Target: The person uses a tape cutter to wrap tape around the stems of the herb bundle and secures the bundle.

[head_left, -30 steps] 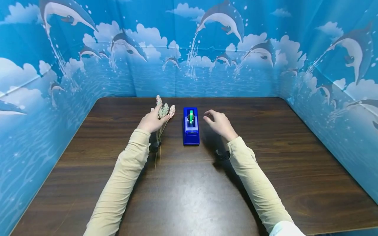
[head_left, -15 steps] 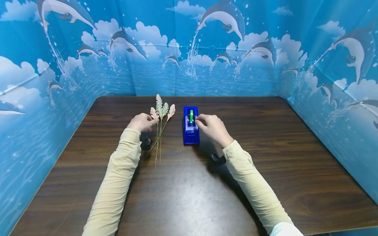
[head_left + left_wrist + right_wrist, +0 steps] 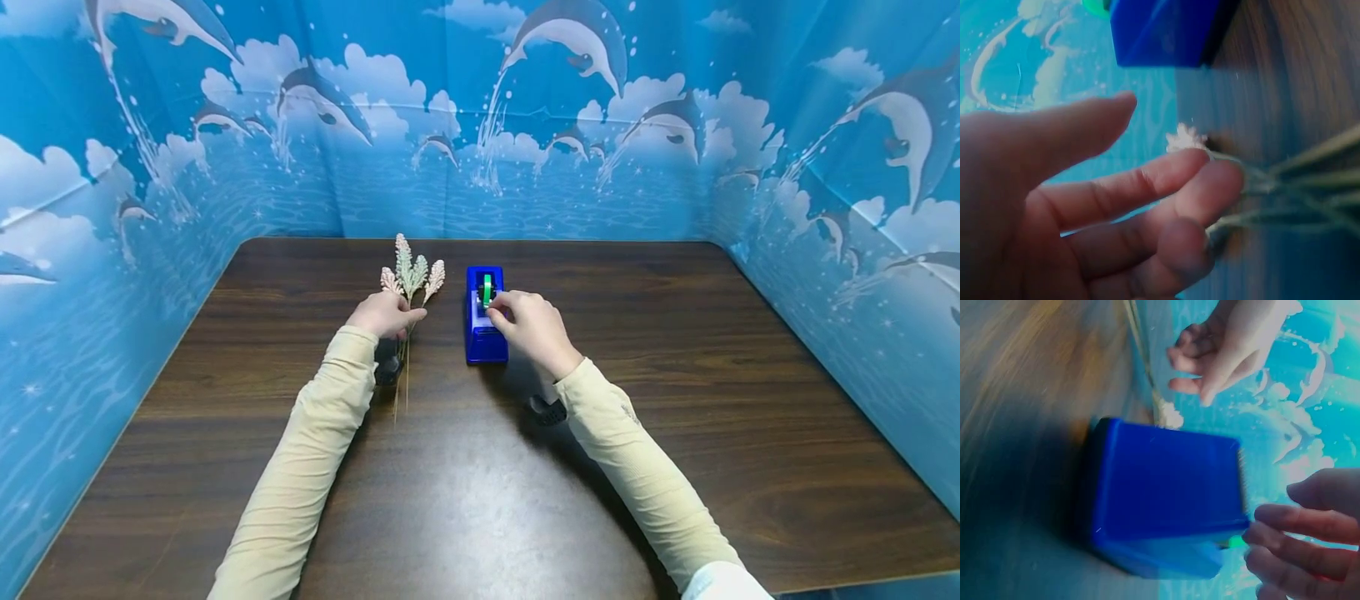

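Note:
Several artificial flower stems with pink and pale green heads [image 3: 405, 268] lie on the table. Over their stems is my left hand [image 3: 381, 315]; in the left wrist view its thumb stands apart from the fingers [image 3: 1210, 181], which are beside the thin stems [image 3: 1310, 181] without gripping them. A blue tape dispenser [image 3: 486, 343] with a green roll [image 3: 487, 289] stands right of the flowers. My right hand [image 3: 534, 327] is at the dispenser's right side, and the right wrist view shows its fingers [image 3: 1297, 544] spread near the blue body [image 3: 1172, 481], thumb apart.
The dark wooden table [image 3: 480, 467] is bounded at the back and sides by a blue curtain [image 3: 525, 200] printed with dolphins and clouds. Dark wrist devices are on both wrists.
My left hand first drew back left from the flower heads, then came right over the stems. My right hand has moved left to the dispenser. One stem no longer slants out to the left.

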A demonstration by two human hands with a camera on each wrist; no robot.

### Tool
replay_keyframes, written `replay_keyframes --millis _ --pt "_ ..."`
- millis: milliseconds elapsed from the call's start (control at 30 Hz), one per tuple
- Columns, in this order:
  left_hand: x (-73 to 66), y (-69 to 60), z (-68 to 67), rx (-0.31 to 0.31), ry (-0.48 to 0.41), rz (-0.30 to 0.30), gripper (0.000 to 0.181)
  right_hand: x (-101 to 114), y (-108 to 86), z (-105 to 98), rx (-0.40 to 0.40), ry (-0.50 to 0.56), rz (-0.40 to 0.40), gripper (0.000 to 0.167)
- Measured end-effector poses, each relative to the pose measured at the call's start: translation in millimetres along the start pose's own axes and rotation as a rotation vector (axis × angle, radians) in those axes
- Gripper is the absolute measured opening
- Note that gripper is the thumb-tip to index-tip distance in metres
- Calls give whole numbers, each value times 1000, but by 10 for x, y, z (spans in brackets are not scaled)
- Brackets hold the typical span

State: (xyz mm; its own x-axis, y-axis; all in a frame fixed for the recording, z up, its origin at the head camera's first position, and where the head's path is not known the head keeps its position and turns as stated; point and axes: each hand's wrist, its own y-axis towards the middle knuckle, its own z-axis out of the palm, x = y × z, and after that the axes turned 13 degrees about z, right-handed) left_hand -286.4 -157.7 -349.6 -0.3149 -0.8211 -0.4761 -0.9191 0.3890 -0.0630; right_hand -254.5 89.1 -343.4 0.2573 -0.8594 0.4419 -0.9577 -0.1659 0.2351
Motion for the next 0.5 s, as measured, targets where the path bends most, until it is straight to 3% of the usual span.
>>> replay_keyframes --millis 100,333,400,500 --pt "-70 21 27 34 -34 64 40 -47 28 34 27 -20 60 17" --pt "-396 48 123 173 -256 361 30 -152 106 138 86 83 92 22" --pt "-461 57 169 181 -264 387 32 -168 118 160 98 129 105 22" --pt "-509 65 235 148 -227 380 30 -176 126 187 125 199 142 22"
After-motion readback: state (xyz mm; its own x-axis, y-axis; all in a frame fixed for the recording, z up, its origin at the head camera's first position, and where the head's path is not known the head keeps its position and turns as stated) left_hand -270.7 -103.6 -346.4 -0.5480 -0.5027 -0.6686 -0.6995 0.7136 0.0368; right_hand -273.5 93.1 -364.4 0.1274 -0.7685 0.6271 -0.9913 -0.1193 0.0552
